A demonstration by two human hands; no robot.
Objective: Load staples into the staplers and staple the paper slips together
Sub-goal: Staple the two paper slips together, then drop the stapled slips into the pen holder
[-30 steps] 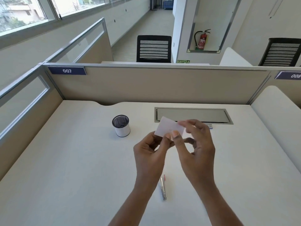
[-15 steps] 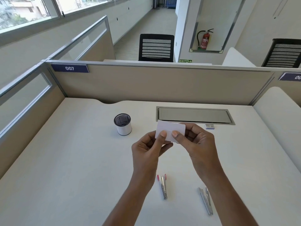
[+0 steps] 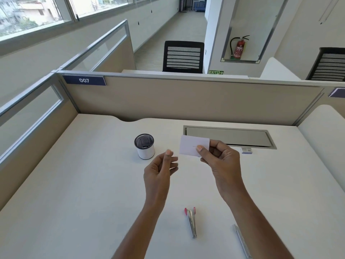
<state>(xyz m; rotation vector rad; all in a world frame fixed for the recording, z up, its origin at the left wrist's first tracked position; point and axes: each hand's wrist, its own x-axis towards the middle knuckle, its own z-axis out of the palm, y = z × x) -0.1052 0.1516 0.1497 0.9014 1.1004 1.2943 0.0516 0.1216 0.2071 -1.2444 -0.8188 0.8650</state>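
Right hand: raised over the middle of the desk, forearm coming in from the near right, wrist bent slightly left. The thumb lies on the near face of the paper slips and the other fingers are curled behind them, so the slips are pinched at their right end.

Left hand: raised at about the same height, just left of the slips and not touching them. Thumb points up and the fingers are loosely curled. It holds nothing.

Paper slips: white, held above the desk, flat face towards the camera. Long axis runs left to right, with the left end free and a little higher. There is a faint short mark next to the thumb; cannot tell what it is.

Pink-tipped stapler: lies on the desk near the person, between the two forearms. Long axis runs near to far, pink end far, metal end near and leaning slightly right.

Second stapler: all metal, to the right of the first. Long axis also runs near to far. The right forearm partly covers it.

Small staple box: on the desk just right of the right hand, beside the recessed cable tray.

Mesh pen cup: stands upright, far left of the left hand.
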